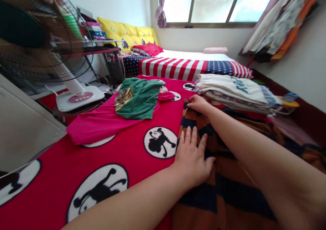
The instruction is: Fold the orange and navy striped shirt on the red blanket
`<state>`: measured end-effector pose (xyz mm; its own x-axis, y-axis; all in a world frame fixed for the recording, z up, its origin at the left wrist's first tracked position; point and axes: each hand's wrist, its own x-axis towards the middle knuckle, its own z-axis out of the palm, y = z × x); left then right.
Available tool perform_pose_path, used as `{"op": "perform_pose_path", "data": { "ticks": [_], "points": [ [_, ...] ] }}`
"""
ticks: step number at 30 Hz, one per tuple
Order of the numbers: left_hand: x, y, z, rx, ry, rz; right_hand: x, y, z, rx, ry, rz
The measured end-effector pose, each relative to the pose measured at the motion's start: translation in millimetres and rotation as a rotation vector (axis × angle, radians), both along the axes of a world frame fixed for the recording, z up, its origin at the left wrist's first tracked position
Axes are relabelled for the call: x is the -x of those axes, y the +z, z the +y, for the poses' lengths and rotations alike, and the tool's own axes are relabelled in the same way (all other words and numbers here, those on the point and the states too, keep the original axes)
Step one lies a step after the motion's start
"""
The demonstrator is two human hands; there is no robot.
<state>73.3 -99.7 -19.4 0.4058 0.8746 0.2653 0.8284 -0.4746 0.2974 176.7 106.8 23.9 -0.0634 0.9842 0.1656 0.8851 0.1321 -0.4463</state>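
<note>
From here I have the right hand (200, 104) pinching a brown-and-navy striped cloth garment (226, 169); the left hand (192, 155) (spread flat) rests along its left edge, red monkey-print blanket (129, 143) stretching leftward.

Left hand (192, 155): palm down, fingers spread on a brown-and-navy striped garment (196, 196)
Right hand (200, 104): pinches the garment's far edge
Red blanket (134, 143): black monkeys in white circles, spread beneath the clothes
Green T-shirt (142, 97): rumpled over a bright pink garment (102, 126)
Folded clothes stack (236, 89): beyond the right forearm, cream lettered garment uppermost
Electric fan (76, 95): at far left
</note>
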Motion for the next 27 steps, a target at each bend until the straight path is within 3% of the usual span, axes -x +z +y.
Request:
{"op": "perform_pose_path", "data": {
  "ticks": [3, 7, 11, 14, 18, 23, 25, 27],
  "points": [
    [0.1, -0.7, 0.9, -0.026, 0.002, 0.02, -10.2, 11.5, -51.1, -0.104, 0.133, 0.117],
    [-0.4, -2.1, 1.5, -0.053, -0.001, 0.049, -32.4, 20.4, -154.7, -0.338, 0.33, 0.294],
    [0.4, -2.7, 2.8, -0.054, -0.022, 0.056, -54.1, 19.5, -248.2, -0.217, 0.453, 0.206],
    [1.3, -2.2, 4.1, -0.046, -0.023, 0.061, -73.6, 12.5, -290.0, -0.184, 0.439, 0.141],
    [3.1, 1.4, 2.9, -0.056, -0.078, 0.053, -120.7, 3.8, -312.8, -0.294, 0.193, 0.125],
    [4.3, 5.6, -1.8, -0.079, -0.306, 0.063, -204.1, -1.7, -307.8, -0.422, -0.222, -0.039],
    [3.9, 5.4, -2.0, -0.079, -0.32, 0.075, -234.1, -4.2, -297.4, -0.37, -0.414, -0.091],
    [3.4, 4.7, -1.2, -0.074, -0.311, 0.075, -257.6, -7.3, -284.9, -0.225, -0.572, -0.072]
  ]
}}
